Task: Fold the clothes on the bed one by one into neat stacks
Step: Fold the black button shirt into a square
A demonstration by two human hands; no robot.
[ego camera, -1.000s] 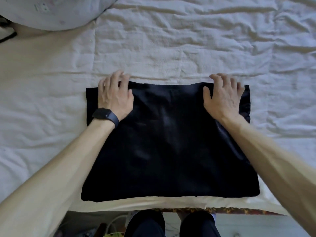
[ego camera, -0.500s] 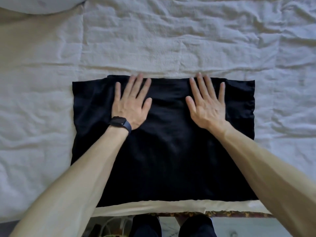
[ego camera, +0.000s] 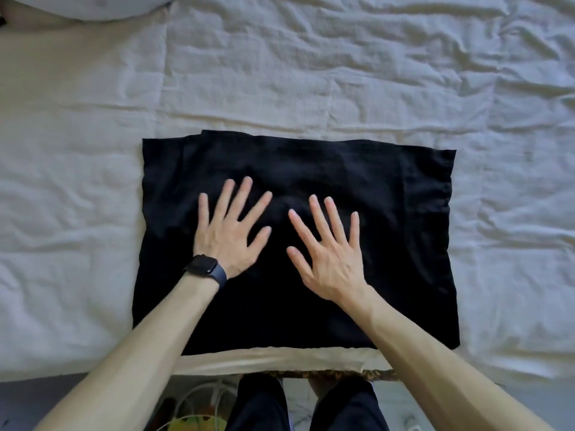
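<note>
Lower on garment (ego camera: 389, 197), seemingly flat: hands (ego camera: 228, 241) (ego camera: 329, 262)

The bed (ego camera: 513, 321) is covered by a wrinkled white quilt (ego camera: 342, 73). A smoother cream sheet (ego camera: 77, 82) shows at the far left and as a strip along the near edge. A black garment (ego camera: 389, 244), folded into a flat rectangle, lies on the quilt with its near hem at that cream strip. A pale grey pillow (ego camera: 93, 6) sits at the far left corner.

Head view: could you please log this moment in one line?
black garment: folded on bed | left hand: open, over garment | right hand: open, over garment
</note>
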